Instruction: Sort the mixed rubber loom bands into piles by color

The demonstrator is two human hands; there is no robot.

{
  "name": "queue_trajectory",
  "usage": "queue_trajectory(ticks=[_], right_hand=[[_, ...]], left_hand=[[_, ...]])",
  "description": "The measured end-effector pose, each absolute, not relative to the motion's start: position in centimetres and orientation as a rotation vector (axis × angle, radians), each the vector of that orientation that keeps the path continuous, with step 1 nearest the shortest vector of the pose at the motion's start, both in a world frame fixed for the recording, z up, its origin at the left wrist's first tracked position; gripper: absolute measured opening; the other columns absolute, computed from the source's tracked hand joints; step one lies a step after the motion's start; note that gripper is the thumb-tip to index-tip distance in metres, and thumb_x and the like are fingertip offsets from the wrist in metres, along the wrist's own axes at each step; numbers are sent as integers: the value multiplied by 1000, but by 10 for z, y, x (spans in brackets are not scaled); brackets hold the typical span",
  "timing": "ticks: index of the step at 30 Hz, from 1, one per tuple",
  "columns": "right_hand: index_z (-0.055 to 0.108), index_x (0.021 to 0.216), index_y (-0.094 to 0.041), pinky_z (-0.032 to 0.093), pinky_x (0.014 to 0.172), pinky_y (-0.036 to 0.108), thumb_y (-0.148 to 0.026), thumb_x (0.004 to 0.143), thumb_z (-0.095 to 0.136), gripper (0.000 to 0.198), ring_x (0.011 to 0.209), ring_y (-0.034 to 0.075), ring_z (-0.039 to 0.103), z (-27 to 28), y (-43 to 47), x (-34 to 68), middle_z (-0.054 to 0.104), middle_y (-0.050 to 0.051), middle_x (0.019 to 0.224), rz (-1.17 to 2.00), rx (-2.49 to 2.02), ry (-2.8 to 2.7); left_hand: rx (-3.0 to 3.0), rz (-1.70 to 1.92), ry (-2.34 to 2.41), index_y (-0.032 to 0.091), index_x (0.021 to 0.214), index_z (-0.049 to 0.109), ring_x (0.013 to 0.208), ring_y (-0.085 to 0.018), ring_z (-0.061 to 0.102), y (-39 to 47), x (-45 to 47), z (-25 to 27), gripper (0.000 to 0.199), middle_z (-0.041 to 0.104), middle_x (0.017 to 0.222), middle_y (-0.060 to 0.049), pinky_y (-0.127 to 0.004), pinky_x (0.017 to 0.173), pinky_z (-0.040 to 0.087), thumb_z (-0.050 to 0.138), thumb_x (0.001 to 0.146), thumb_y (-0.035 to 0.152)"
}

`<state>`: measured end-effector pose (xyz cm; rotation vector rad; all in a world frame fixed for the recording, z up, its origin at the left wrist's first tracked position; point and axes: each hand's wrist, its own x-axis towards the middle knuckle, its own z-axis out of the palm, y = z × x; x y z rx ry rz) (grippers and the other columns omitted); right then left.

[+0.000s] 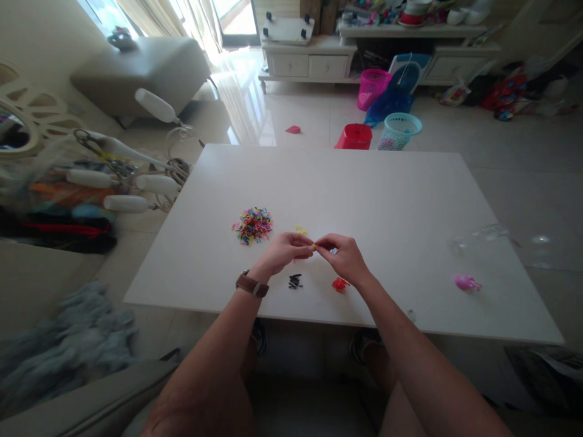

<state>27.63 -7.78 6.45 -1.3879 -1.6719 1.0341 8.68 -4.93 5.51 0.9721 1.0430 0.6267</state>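
Above the middle of the white table (pixel 387 200), the fingertips of my left hand (pixel 285 252) and my right hand (pixel 344 255) meet in a pinch. Between them is a small yellow rubber band (pixel 314 246). A mixed pile of coloured rubber bands (pixel 253 226) lies to the left of my left hand. Just beyond that hand sits a little group of yellow bands (pixel 300 230). Closer to me are a black group (pixel 295 281) and a red group (pixel 339 284). Pink and bluish bits are partly hidden under my hands.
A pink toy-like object (pixel 467 283) lies at the table's right, with a clear plastic item (pixel 492 232) beyond it. Past the far edge stand a red bin (pixel 356 136) and a light blue basket (pixel 398 130). A white lamp-like fixture (pixel 136 182) is left of the table.
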Motion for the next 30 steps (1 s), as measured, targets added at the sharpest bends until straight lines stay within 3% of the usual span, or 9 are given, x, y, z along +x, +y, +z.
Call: queue_trajectory(ticks=[4, 11, 16, 25, 30], right_hand=[[74, 96, -20, 57, 76, 29, -26, 85, 68, 14, 76, 16, 71, 61, -77, 275, 76, 2, 84, 1008, -1421, -1596], [72, 87, -19, 54, 73, 26, -19, 83, 64, 8, 74, 14, 67, 59, -75, 279, 73, 2, 84, 914, -1470, -1662], [71, 86, -20, 52, 73, 26, -15, 85, 62, 10, 74, 13, 65, 62, -75, 282, 71, 2, 86, 880, -1445, -1750], [70, 85, -19, 50, 72, 25, -10, 85, 62, 12, 71, 12, 64, 65, -75, 287, 70, 1, 86, 839, -1434, -1795], [70, 85, -19, 49, 71, 26, -9, 85, 62, 13, 70, 12, 64, 63, -74, 291, 70, 1, 86, 814, -1421, -1798]], left_hand=[[931, 668, 1118, 11, 84, 77, 70, -15, 67, -44, 87, 48, 35, 73, 75, -7, -32, 73, 57, 91, 60, 33], [1088, 871, 1535, 10, 83, 79, 69, -17, 70, -14, 77, 16, 20, 75, 73, -8, -31, 74, 58, 78, 67, 21], [1344, 822, 1738, 14, 86, 81, 80, -21, 73, -4, 82, 1, 16, 79, 83, -10, -31, 79, 57, 73, 74, 21], [1563, 729, 1779, 15, 101, 79, 91, -19, 74, -3, 92, 0, 21, 80, 101, -10, -30, 89, 57, 67, 84, 19], [1598, 688, 1848, 15, 101, 79, 92, -18, 74, -2, 77, 13, 26, 80, 101, -9, -28, 90, 56, 60, 83, 12]])
